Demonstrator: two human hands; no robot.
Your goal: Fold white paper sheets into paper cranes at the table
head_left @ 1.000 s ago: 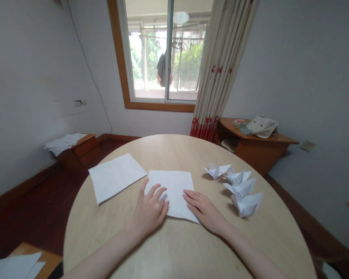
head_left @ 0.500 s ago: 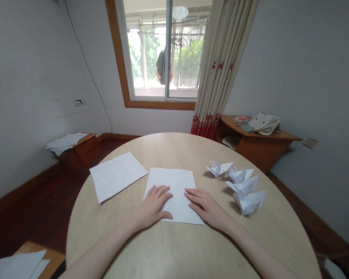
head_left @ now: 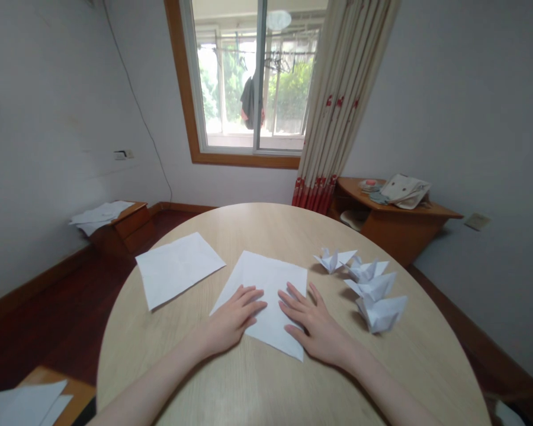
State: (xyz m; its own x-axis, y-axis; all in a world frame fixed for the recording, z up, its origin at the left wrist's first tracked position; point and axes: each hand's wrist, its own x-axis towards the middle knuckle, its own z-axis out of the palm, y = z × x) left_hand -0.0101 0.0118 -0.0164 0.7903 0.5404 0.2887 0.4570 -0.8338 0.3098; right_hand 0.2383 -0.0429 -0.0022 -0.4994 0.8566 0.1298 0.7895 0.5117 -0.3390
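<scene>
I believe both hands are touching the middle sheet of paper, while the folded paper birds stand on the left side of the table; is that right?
Not quite: the head view shows the folded paper birds on the right side of the table. The left hand and right hand are indeed both touching the middle sheet.
</scene>
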